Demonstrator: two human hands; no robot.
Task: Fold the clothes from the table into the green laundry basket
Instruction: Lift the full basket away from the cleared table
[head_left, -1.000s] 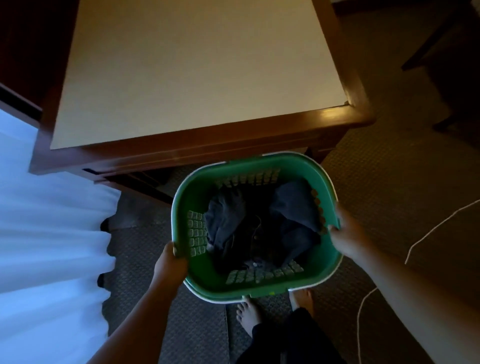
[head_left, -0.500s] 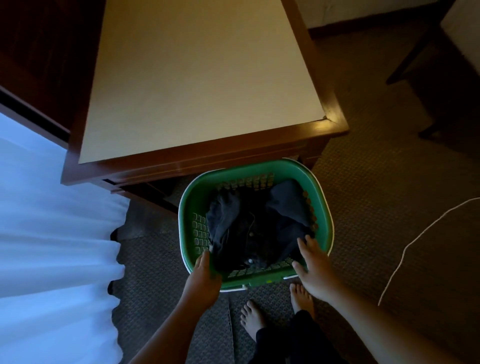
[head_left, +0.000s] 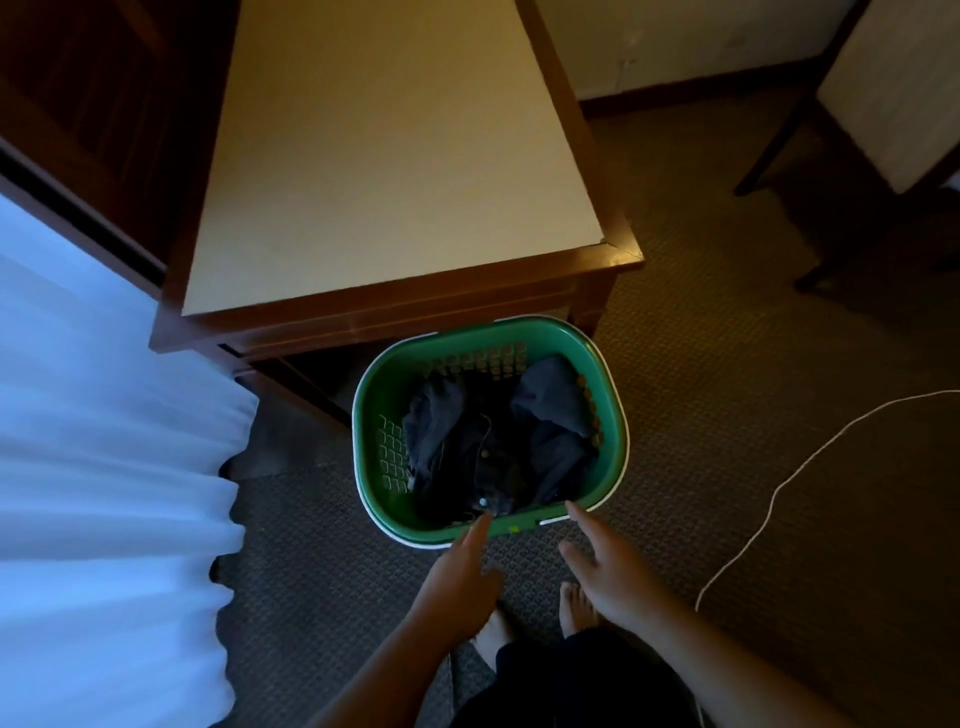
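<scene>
The green laundry basket (head_left: 376, 400) stands on the carpet in front of the table's near right corner. Dark clothes (head_left: 493, 447) lie bunched inside it. My left hand (head_left: 460, 571) hovers at the basket's near rim, fingers stretched out, fingertips at or just over the rim. My right hand (head_left: 605, 566) is just off the near right rim, fingers spread and holding nothing. The table (head_left: 395, 156) has a pale top with a dark wooden frame, and no clothes show on it.
A white curtain (head_left: 104, 467) hangs at the left. A thin white cord (head_left: 769, 499) runs across the carpet at the right. A chair (head_left: 878, 104) stands at the far right. My bare feet (head_left: 574, 608) are just behind the basket.
Both hands let go of the basket, which now rests lower on the floor by the table corner. The hands have drawn back from its sides to its near rim with fingers straightened.
</scene>
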